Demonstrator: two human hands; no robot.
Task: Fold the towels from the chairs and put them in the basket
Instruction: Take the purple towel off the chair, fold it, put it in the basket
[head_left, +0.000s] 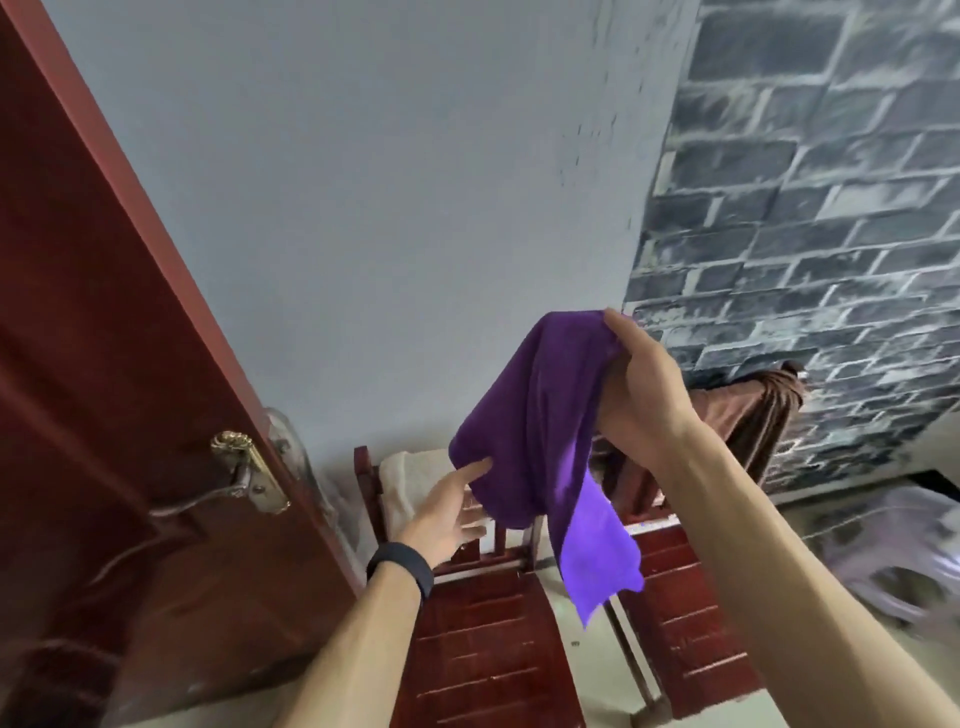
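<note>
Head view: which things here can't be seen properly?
Head view: the pale shape at the right edge is blurred; basket or not, cannot tell.
Head view: the brown towel is partly hidden behind the right hand and the purple towel.
Head view: the white towel is partly covered by the left hand.

- A room in a home, it seems.
- Red-brown panelled door (104, 364) with a brass handle (249, 475), left.
- Plain grey wall (389, 208) far; brick-pattern wallpaper (805, 234) right.
- 2 red wooden chairs by the far wall: left chair (493, 649) with a white towel (410, 478) on its back, right chair (685, 613) with a brown towel (743, 415).
</note>
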